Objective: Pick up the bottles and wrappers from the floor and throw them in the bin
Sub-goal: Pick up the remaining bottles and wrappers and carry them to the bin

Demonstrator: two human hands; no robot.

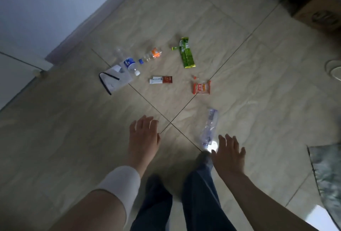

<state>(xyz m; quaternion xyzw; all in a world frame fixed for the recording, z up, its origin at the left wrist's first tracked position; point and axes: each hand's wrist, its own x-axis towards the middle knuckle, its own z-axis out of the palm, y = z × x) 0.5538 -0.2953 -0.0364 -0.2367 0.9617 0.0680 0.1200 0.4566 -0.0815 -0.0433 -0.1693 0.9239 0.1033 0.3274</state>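
left hand (144,134) spread, empty | right hand (229,154) spread, beside seemingly crushed bottle (209,129)

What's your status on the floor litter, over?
Left hand and right hand open, empty. Clear bottle beside right hand. Green wrapper farther off. No bin seen.
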